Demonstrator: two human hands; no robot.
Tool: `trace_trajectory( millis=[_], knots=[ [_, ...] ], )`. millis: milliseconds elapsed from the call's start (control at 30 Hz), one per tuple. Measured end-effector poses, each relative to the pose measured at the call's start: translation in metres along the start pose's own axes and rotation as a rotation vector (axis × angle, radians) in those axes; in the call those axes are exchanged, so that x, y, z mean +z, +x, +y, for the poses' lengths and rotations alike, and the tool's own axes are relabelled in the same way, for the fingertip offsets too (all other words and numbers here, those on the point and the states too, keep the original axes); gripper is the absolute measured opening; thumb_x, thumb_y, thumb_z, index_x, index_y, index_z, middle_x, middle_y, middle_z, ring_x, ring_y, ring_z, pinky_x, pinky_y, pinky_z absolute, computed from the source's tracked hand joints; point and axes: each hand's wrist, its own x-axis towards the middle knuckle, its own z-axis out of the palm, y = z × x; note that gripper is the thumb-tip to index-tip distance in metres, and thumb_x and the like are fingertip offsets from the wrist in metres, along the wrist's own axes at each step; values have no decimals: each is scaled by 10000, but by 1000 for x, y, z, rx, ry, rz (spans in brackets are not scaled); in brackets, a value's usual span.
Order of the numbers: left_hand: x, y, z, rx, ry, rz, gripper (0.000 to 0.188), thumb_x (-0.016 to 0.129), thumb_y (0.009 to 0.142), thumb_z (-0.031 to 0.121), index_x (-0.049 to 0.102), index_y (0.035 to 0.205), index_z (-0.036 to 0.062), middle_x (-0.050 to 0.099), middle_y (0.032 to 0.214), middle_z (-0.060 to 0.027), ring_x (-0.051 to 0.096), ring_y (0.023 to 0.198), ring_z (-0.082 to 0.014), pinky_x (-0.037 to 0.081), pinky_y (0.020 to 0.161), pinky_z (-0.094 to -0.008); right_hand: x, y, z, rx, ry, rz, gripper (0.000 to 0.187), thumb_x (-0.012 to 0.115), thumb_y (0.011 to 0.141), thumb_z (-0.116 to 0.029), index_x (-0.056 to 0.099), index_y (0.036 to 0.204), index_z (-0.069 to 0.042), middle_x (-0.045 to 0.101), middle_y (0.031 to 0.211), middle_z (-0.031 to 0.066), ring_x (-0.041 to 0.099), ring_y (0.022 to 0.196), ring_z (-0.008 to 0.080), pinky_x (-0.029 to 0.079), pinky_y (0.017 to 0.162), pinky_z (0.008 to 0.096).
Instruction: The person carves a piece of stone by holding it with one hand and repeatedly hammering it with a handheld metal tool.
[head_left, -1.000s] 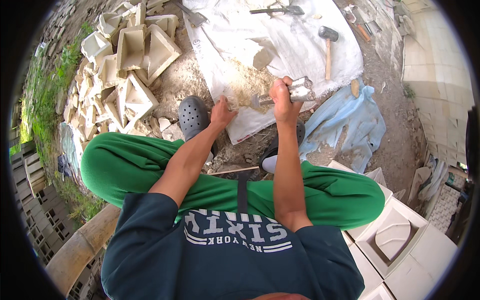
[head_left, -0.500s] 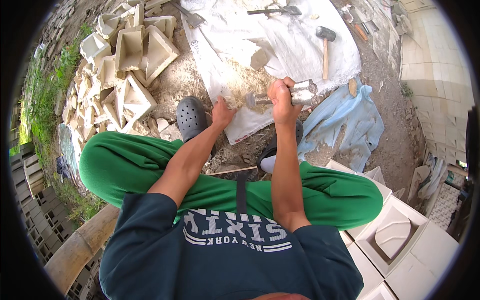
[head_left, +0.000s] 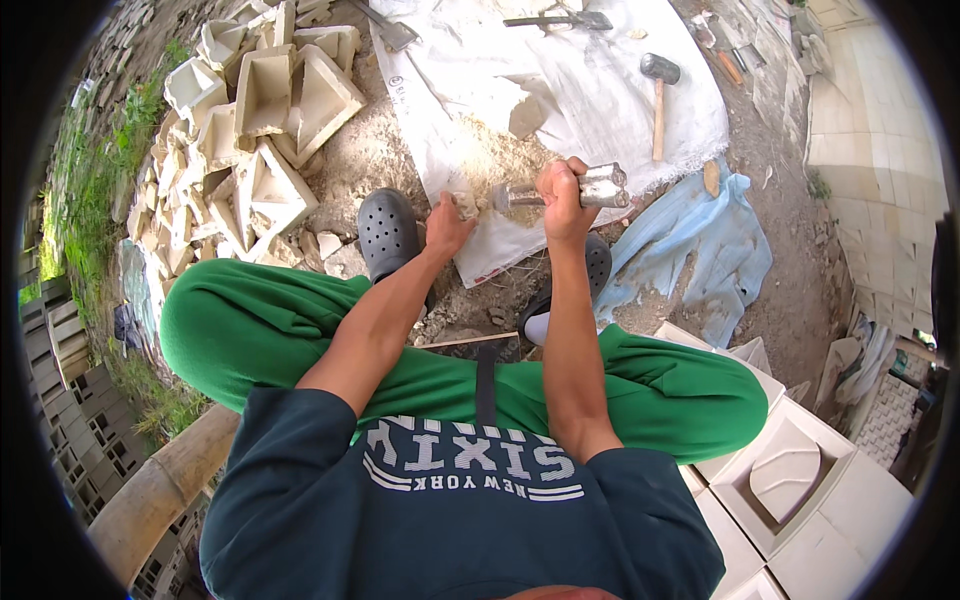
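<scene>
A metal hammer point(head_left: 560, 192) is gripped in the closed right hand point(head_left: 562, 195) of a seated person, above a white woven sack point(head_left: 600, 90) spread on the dirt; its long axis is held nearly level, running left to right, with the head end point(head_left: 510, 195) pointing toward the left hand and the butt end projecting past the fist on the right. A small pale stone piece point(head_left: 465, 205) is pinched in the left hand point(head_left: 447, 225), the fingers being closed on it; it lies just to the left of the hammer head, near it but apart from it, and slightly lower. The stone is thus held by the left hand, while the striking end belongs to the right. A wooden-handled mallet point(head_left: 658, 100) lies well apart on the sack, beyond the right hand; pale moulded blocks point(head_left: 270, 130) are heaped to the left; grey clogs point(head_left: 388, 232) are worn below the hands.
</scene>
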Motion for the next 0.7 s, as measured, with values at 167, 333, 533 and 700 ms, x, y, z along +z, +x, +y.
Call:
trace_trajectory(
  millis=[167, 333, 533, 700],
  knots=[
    [-1, 0, -4, 8, 11, -24, 570, 784, 672, 256, 433, 1052, 17, 603, 930, -215, 599, 889, -378, 485, 775, -450, 7, -7, -10, 88, 2, -30, 208, 536, 813, -30, 443, 630, -64, 410, 558, -40, 358, 481, 49, 265, 436, 240],
    [4, 2, -8, 36, -2, -1, 582, 781, 673, 256, 431, 1070, 14, 610, 931, -214, 604, 882, -376, 488, 771, -445, 7, -8, 12, 128, 52, -77, 186, 537, 806, -30, 465, 636, -50, 410, 556, -38, 349, 470, 50, 266, 430, 238],
    [8, 4, -1, -57, -99, 56, 616, 774, 683, 244, 440, 1142, 5, 627, 907, -198, 609, 885, -367, 487, 775, -443, 11, 0, -10, 85, -52, -115, 264, 439, 837, -53, 311, 607, -83, 320, 514, -10, 279, 454, 79, 248, 444, 254],
    [12, 1, -3, -3, -86, 130, 667, 773, 676, 260, 445, 1194, -1, 637, 826, -159, 622, 836, -339, 490, 755, -430, 16, 6, -37, -72, -91, -203, 199, 470, 812, -73, 426, 623, -28, 405, 518, 12, 338, 474, 84, 287, 456, 262]
  ],
)
